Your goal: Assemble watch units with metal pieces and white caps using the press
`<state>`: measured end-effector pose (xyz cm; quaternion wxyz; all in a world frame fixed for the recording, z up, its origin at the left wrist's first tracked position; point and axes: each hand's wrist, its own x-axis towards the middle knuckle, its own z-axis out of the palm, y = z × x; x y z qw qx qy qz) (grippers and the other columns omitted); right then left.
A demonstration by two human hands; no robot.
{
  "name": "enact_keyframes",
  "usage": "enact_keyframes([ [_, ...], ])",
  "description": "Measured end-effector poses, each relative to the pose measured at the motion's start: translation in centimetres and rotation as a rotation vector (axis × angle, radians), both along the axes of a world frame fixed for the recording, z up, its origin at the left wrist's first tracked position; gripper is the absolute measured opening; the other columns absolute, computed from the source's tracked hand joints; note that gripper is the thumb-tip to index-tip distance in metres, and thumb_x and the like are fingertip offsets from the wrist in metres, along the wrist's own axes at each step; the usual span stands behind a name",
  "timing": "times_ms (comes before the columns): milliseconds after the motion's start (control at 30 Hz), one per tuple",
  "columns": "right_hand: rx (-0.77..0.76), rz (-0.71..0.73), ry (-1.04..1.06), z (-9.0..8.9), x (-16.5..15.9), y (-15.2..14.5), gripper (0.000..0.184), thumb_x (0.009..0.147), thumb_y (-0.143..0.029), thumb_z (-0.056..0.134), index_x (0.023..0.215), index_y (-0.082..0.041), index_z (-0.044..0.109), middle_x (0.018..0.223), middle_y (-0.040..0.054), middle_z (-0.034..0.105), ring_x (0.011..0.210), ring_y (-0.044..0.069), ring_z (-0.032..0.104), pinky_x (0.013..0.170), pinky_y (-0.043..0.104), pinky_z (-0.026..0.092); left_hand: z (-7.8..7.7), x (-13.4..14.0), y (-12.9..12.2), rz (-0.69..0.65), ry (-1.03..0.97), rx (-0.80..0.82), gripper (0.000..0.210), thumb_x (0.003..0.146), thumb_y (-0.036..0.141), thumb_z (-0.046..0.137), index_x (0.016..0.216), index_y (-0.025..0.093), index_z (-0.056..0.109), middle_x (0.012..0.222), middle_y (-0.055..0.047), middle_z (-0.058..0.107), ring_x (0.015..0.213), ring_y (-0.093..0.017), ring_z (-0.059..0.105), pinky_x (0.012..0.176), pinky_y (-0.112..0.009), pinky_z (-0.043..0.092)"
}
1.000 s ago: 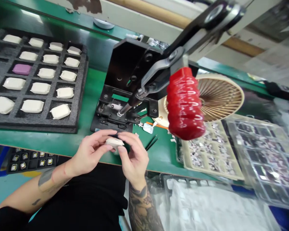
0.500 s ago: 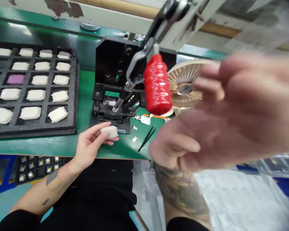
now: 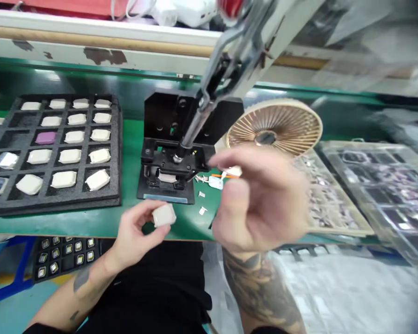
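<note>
My left hand (image 3: 135, 232) pinches a small off-white rounded case (image 3: 164, 215) between thumb and fingers, just in front of the black press fixture (image 3: 167, 164). A pale piece (image 3: 167, 177) sits low inside the fixture, under its plate. Above, a metal toggle lever (image 3: 218, 69) rises from the fixture; only the end of its red grip (image 3: 231, 7) shows at the top edge. My right hand (image 3: 261, 199), blurred by motion, hovers right of the fixture. Its index finger reaches toward the fixture's right side, thumb apart, and I see nothing held in it.
On the left, a dark foam tray (image 3: 115, 185) holds several off-white cases and a purple one (image 3: 45, 138). A round gold fan (image 3: 275, 127) stands behind my right hand. Small white parts (image 3: 202, 210) lie on the green bench. Bins of small parts (image 3: 334, 204) stand at right.
The red grip has swung up to the top of the view. My right hand has moved left toward the fixture. The case in my left hand has turned, and the view has tilted upward.
</note>
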<state>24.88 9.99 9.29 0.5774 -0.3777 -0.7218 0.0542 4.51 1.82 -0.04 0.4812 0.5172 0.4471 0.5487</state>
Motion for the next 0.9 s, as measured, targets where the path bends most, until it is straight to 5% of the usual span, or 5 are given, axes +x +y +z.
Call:
enact_keyframes([
  [133, -0.151, 0.255, -0.361, -5.1, -0.3, -1.1, 0.04, 0.109, -0.011, 0.058, 0.146, -0.023, 0.07, 0.129, 0.0098, 0.081, 0.118, 0.025, 0.08, 0.104, 0.044, 0.07, 0.2, -1.0, -1.6, 0.06, 0.319, 0.265, 0.045, 0.092, 0.018, 0.089, 0.136, 0.022, 0.084, 0.116, -0.011, 0.088, 0.098, -0.024, 0.084, 0.091, -0.032, 0.07],
  [333, -0.229, 0.169, -0.787, -11.1, -0.6, 3.4, 0.057, 0.112, -0.017, 0.044, 0.168, -0.01, 0.052, 0.149, 0.0281, 0.069, 0.142, 0.043, 0.068, 0.118, 0.07, 0.058, 0.1, -0.2, -0.6, 0.022, 0.309, 0.412, 0.047, 0.096, 0.024, 0.082, 0.142, 0.015, 0.08, 0.118, -0.017, 0.085, 0.099, -0.028, 0.085, 0.089, -0.034, 0.072],
  [567, -0.276, 0.075, -0.489, -9.7, 0.4, 0.3, 0.045, 0.117, -0.034, 0.055, 0.158, -0.021, 0.067, 0.148, 0.0183, 0.075, 0.135, 0.036, 0.074, 0.117, 0.054, 0.057, 1.5, -0.5, 0.0, 0.186, 0.752, 0.451, 0.045, 0.111, 0.03, 0.064, 0.151, 0.011, 0.068, 0.128, -0.02, 0.077, 0.103, -0.029, 0.083, 0.082, -0.035, 0.071],
  [733, -0.375, -0.084, -0.2, -9.4, 1.9, -3.6, 0.048, 0.112, -0.033, 0.067, 0.158, -0.022, 0.068, 0.147, 0.0187, 0.074, 0.133, 0.038, 0.074, 0.119, 0.06, 0.056, 3.6, 0.0, 3.7, 0.038, 1.239, 0.412, 0.036, 0.115, 0.015, 0.047, 0.14, 0.007, 0.072, 0.138, -0.024, 0.077, 0.074, -0.022, 0.081, 0.057, -0.034, 0.06],
  [900, -0.348, -0.009, -0.133, -8.2, 1.7, -4.4, 0.048, 0.111, -0.023, 0.064, 0.159, -0.027, 0.067, 0.148, 0.016, 0.074, 0.137, 0.035, 0.073, 0.12, 0.061, 0.059, 4.3, 1.1, 7.3, -0.122, 1.321, 0.278, 0.032, 0.109, 0.011, 0.055, 0.129, 0.008, 0.08, 0.136, -0.027, 0.079, 0.083, -0.031, 0.085, 0.062, -0.036, 0.06],
])
